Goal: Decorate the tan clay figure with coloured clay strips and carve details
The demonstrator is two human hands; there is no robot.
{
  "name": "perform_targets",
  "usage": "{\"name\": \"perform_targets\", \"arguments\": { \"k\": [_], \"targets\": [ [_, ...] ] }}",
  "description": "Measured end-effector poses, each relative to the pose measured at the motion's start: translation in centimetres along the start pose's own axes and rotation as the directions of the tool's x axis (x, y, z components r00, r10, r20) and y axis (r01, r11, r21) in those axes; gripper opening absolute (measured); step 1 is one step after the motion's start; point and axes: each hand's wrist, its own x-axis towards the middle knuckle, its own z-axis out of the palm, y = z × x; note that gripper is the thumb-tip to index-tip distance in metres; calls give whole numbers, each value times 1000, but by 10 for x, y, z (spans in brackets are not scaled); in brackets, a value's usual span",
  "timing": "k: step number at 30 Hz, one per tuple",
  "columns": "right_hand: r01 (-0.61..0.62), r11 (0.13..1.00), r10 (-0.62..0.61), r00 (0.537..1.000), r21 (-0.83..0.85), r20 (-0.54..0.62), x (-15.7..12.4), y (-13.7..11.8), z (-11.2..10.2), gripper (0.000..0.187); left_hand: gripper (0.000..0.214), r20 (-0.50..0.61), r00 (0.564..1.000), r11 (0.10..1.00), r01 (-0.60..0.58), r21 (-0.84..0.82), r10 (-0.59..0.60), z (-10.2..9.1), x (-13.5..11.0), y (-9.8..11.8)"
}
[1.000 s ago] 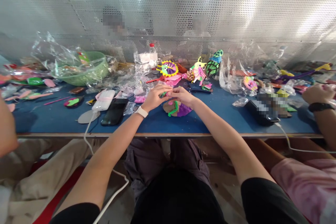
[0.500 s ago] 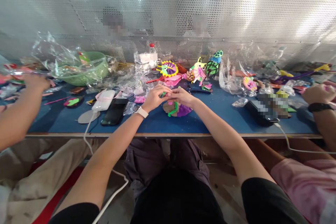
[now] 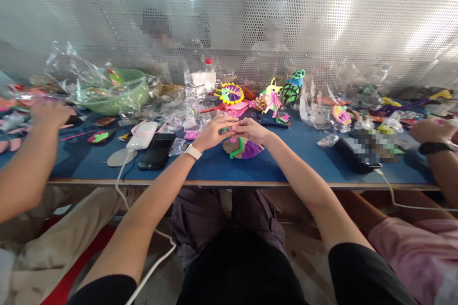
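Note:
My left hand (image 3: pixel 212 132) and my right hand (image 3: pixel 250 129) meet above the blue table (image 3: pixel 214 167), fingertips pinched together on a small green and pink craft piece (image 3: pixel 226 129). A white watch (image 3: pixel 191 151) is on my left wrist. Just below my right hand lies a round purple foam piece with a green strip (image 3: pixel 243 147). Behind my hands stand finished colourful foam figures: a yellow and purple flower (image 3: pixel 231 93), a yellow creature (image 3: pixel 272 95) and a green turtle-like one (image 3: pixel 292 86).
A black phone (image 3: pixel 156 151) and a white power bank (image 3: pixel 142 135) with a cable lie left of my hands. A green basket (image 3: pixel 114 90) and clear plastic bags sit at back left. Co-workers' hands reach in at far left (image 3: pixel 50 113) and far right (image 3: pixel 431 129). A perforated metal screen (image 3: pixel 229 24) backs the table.
My hands have stayed pinched together on the small piece. The co-worker's arm on the left has reached forward onto the table among the foam pieces.

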Motion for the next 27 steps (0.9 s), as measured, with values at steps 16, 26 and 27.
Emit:
{"name": "perform_targets", "arguments": {
  "k": [16, 26, 27],
  "targets": [
    [-62, 997, 64, 997, -52, 37, -2, 0, 1, 51, 38, 22, 1000, 1000, -18, -13, 18, 5, -3, -2],
    [-35, 999, 36, 999, -37, 23, 0, 3, 3, 53, 29, -5, 1000, 1000, -10, 25, 10, 5, -3, -3],
    [-31, 999, 31, 1000, -22, 3, 1, 4, 3, 52, 30, -43, 999, 999, -7, 36, 9, 6, -4, -3]
  ]
}}
